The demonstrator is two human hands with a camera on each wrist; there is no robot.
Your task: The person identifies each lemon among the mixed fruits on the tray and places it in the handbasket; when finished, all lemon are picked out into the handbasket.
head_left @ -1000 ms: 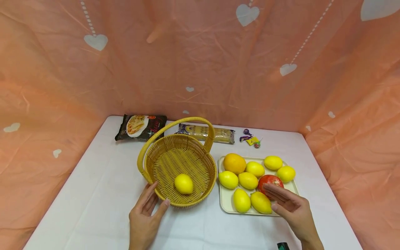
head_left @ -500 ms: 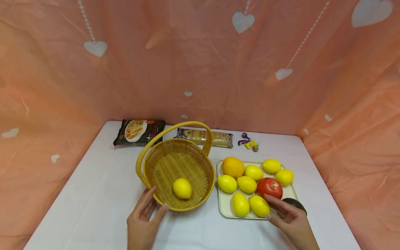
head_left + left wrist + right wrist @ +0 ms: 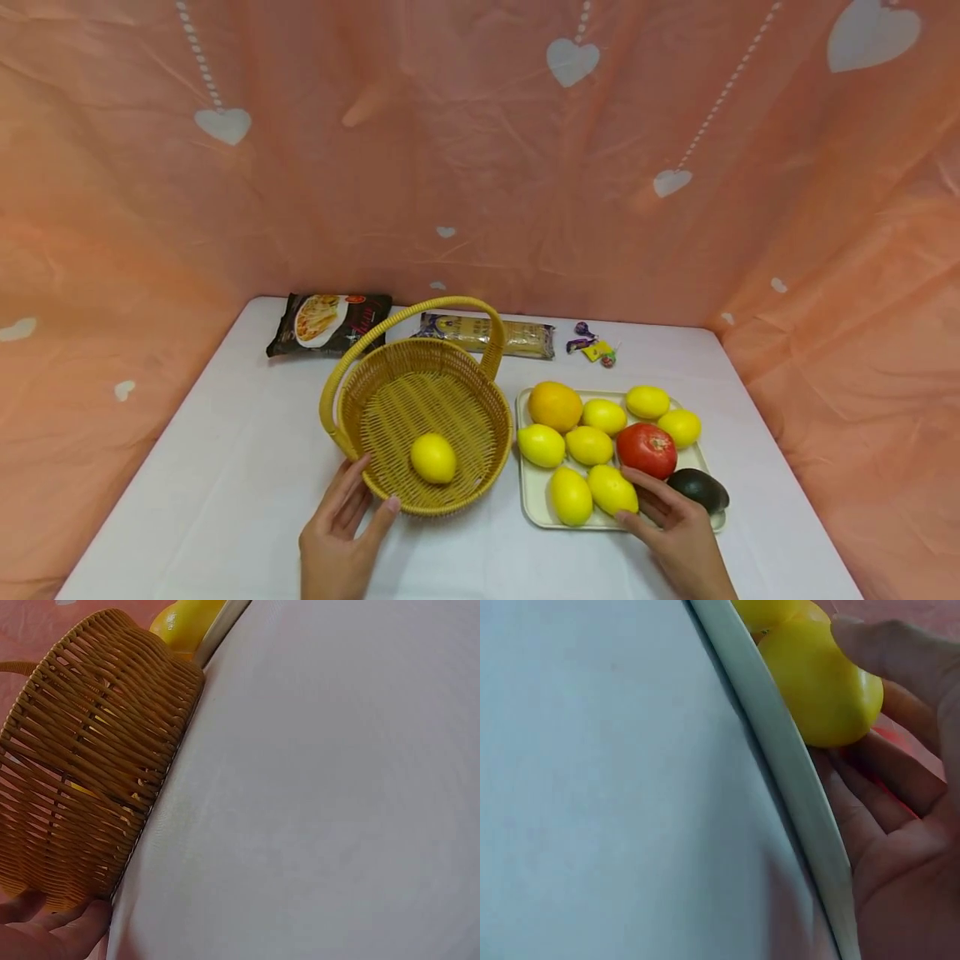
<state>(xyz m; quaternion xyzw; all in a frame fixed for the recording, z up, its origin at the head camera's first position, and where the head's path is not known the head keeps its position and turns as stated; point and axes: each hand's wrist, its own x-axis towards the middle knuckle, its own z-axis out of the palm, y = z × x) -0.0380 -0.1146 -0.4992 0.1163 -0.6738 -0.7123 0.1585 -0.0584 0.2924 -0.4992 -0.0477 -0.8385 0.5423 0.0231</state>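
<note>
In the head view, a yellow lemon [image 3: 433, 458] lies inside a round wicker basket [image 3: 420, 354] with a tall handle. My left hand [image 3: 341, 525] rests against the basket's near left side, thumb and fingers spread along the wall. In the left wrist view its fingertips [image 3: 90, 919] touch the weave low down. My right hand [image 3: 675, 533] is at the front of a cream tray [image 3: 536, 500], thumb and fingers around the right end of another lemon [image 3: 611, 490]. The right wrist view shows the thumb on top of this lemon [image 3: 821, 682], the other fingers behind and below it.
The tray also bears several more lemons [image 3: 542, 446], an orange [image 3: 555, 406], a red pomegranate-like fruit [image 3: 647, 450] and a dark avocado [image 3: 699, 490]. Along the back lie a black food packet [image 3: 330, 323], a long noodle packet [image 3: 517, 337] and small wrapped candies [image 3: 596, 348].
My right hand has moved left and down from over the red fruit to the front lemon, uncovering the red fruit and the avocado. The left hand stays at the basket.
</note>
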